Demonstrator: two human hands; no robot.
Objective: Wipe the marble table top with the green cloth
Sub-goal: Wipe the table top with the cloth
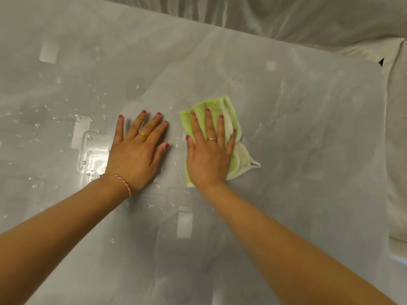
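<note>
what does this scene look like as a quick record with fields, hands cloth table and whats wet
surface: grey marble table top
cloth: folded green cloth with white edging, flat on the table
right hand: right hand pressing flat on the cloth, fingers straight
left hand: left hand flat on bare marble beside the cloth, not touching it
wet area: water droplets scattered left of and around the left hand
background: pale draped fabric beyond the far edge

Cloth on table, right of left hand
</note>
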